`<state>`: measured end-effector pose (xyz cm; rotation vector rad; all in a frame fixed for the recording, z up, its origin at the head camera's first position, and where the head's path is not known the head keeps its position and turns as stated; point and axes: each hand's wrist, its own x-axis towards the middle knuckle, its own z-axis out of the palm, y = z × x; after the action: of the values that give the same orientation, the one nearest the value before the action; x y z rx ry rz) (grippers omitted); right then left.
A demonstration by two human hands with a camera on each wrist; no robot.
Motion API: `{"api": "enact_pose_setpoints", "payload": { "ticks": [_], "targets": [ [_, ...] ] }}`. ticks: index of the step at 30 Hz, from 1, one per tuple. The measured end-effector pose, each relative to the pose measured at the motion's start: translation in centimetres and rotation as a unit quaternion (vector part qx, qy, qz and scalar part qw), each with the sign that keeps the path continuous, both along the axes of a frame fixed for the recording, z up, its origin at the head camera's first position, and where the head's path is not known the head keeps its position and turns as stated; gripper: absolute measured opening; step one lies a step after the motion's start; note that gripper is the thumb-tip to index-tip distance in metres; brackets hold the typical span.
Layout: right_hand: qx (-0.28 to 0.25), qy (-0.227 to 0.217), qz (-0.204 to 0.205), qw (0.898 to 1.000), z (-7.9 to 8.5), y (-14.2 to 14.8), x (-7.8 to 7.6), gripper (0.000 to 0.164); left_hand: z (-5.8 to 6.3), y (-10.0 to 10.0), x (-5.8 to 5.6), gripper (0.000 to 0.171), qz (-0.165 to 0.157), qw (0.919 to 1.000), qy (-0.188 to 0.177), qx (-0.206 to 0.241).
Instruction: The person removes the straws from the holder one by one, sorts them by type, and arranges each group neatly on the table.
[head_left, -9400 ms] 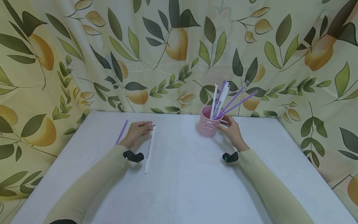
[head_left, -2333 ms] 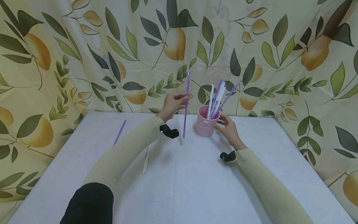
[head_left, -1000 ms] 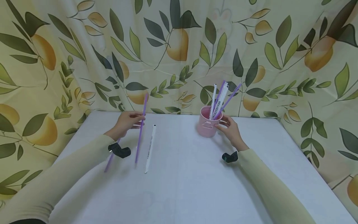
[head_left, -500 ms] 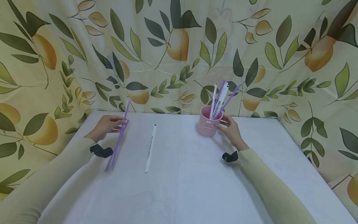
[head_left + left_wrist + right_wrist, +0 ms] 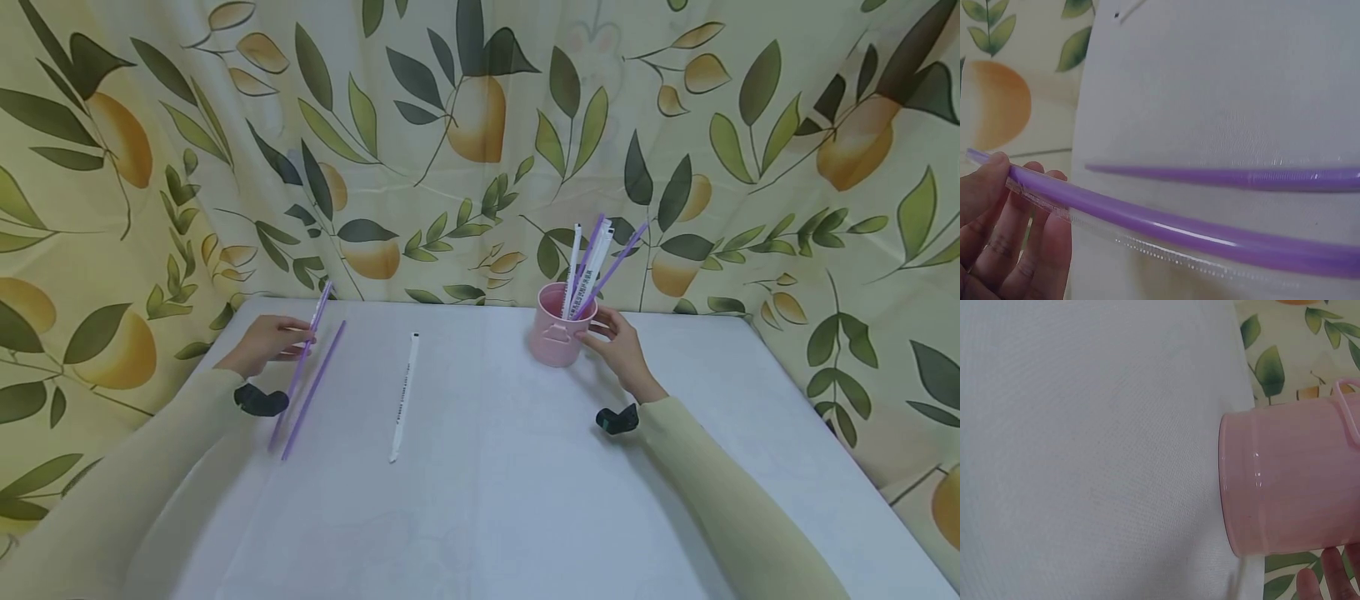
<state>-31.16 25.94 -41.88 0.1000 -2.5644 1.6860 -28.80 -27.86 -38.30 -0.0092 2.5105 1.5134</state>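
Note:
My left hand [image 5: 266,342] pinches a purple straw [image 5: 1179,231] in a clear wrapper, thumb and fingertips near its upper end. The held straw slants low over the left side of the table. Just to its right lies a second purple straw [image 5: 313,392], nearly parallel; its ridged bend shows in the left wrist view. Farther right rests a white paper-wrapped straw [image 5: 403,400] with dark print. My right hand [image 5: 622,354] grips the right side of a small pink bucket [image 5: 553,337], its fingers [image 5: 1335,575] partly hidden. Upright in the bucket stand white-wrapped straws [image 5: 592,267] and purple straws [image 5: 621,260].
The white-covered table [image 5: 480,500] ends at a back edge close behind the bucket. A fruit-and-leaf patterned curtain [image 5: 480,208] hangs behind and beside it. The bucket has a small side handle [image 5: 557,335].
After laying the white straw, my left hand took a purple straw from the bucket and carried it left, past the purple straw on the table, and lower. The right hand stays on the bucket.

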Motion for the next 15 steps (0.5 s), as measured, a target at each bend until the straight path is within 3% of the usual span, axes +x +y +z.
{"api": "enact_pose_setpoints", "payload": {
  "ticks": [15],
  "targets": [
    [0.000, -0.002, 0.000, 1.000, -0.1, 0.1, -0.1, 0.068, -2.0, -1.7, -0.8, 0.046, 0.026, 0.9996, -0.009, 0.003]
  ]
}}
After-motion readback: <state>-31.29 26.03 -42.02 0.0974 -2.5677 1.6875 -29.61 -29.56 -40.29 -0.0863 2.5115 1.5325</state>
